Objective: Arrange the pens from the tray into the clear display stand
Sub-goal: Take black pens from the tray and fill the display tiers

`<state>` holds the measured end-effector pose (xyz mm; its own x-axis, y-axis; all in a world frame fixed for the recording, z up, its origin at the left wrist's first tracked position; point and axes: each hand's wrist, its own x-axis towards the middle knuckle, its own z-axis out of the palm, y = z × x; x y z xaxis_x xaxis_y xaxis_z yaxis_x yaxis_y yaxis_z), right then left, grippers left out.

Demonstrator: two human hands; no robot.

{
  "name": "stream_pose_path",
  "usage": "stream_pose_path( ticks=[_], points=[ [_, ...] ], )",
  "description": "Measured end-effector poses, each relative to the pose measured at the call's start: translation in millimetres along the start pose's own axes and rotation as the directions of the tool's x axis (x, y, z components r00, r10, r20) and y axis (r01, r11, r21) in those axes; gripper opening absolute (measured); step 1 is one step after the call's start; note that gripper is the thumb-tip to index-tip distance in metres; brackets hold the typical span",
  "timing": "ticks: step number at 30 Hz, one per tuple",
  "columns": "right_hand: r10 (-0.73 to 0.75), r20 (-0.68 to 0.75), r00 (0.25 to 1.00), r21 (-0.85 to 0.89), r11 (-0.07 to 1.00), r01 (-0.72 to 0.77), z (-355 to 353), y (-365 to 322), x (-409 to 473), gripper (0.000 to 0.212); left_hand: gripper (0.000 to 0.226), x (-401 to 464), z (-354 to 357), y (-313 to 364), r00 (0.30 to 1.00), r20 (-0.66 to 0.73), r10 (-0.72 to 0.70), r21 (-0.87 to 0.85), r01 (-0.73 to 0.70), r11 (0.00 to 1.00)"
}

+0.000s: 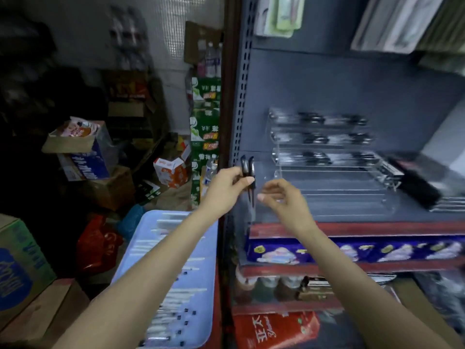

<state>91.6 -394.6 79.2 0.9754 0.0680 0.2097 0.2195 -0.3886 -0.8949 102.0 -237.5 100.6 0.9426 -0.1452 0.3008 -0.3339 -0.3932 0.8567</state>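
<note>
Mid-transfer: left hand (pixel 224 190) pinches two pens (pixel 247 172), right hand (pixel 281 197) empty, fingers loosely apart (tray (pixel 211 238) far from empty); next, slot them into the clear display stand (pixel 327 177).

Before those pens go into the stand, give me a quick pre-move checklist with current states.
1. Left hand grips pens: ok.
2. Pen count in the grip: cannot tell, blurred.
3. Right hand free to help, fingers loosely curled, holding nothing: ok.
4. Stand has room, front lower tiers look bare: ok.
5. Pens lined up with a tier: not ok, they are left of the stand.
6. Tray has pens left: ok.
</note>
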Motion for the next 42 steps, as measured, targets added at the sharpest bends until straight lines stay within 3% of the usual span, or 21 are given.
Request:
stream_pose_path(
  ticks=[3,6,8,11,15,19,24,27,32,38,42],
  points=[
    [-0.079,-0.029,0.996,0.047,0.996,0.08,-55,4,17,0.028,0.017,27,31,19,0.983,0.166,0.082,0.31,-0.131,0.942],
    [-0.123,-0.012,0.992,0.125,0.984,0.124,-106,16,34,0.018,0.022,50,73,38,0.965,0.253,0.065,0.417,-0.169,0.893],
    [-0.124,-0.009,0.992,0.144,0.982,0.124,-130,27,44,0.012,0.03,62,91,47,0.968,0.24,0.076,0.423,-0.174,0.889],
    [-0.101,-0.067,0.993,0.151,0.982,0.11,-156,46,59,0.013,0.016,75,103,51,0.985,0.109,0.132,0.48,-0.168,0.861],
    [-0.047,-0.135,0.99,0.15,0.986,0.068,-174,74,86,0.008,0.031,86,103,44,0.991,0.0,0.133,0.583,-0.108,0.805],
    [-0.025,-0.08,0.996,0.048,0.998,0.029,-170,90,105,0.017,0.041,88,104,41,0.998,0.028,0.054,0.594,-0.061,0.802],
    [-0.029,-0.021,0.999,-0.124,0.992,0.026,-173,102,120,0.017,0.023,92,96,39,0.989,-0.121,0.084,0.511,-0.011,0.86],
    [-0.072,0.002,0.997,-0.275,0.959,0.07,-175,105,121,0.004,0.015,94,96,39,0.988,-0.139,0.073,0.466,0.0,0.885],
    [-0.16,0.051,0.986,-0.481,0.861,0.165,-171,106,124,0.01,0.016,96,99,36,0.987,-0.121,0.109,0.547,-0.025,0.837],
    [-0.079,0.103,0.991,-0.615,0.779,0.126,-164,108,129,0.01,0.017,98,104,36,0.991,-0.099,0.092,0.501,-0.03,0.865],
    [-0.002,0.178,0.984,-0.608,0.786,0.111,-160,103,133,0.016,0.017,99,109,33,0.994,-0.058,0.09,0.491,-0.051,0.87]
  ],
)
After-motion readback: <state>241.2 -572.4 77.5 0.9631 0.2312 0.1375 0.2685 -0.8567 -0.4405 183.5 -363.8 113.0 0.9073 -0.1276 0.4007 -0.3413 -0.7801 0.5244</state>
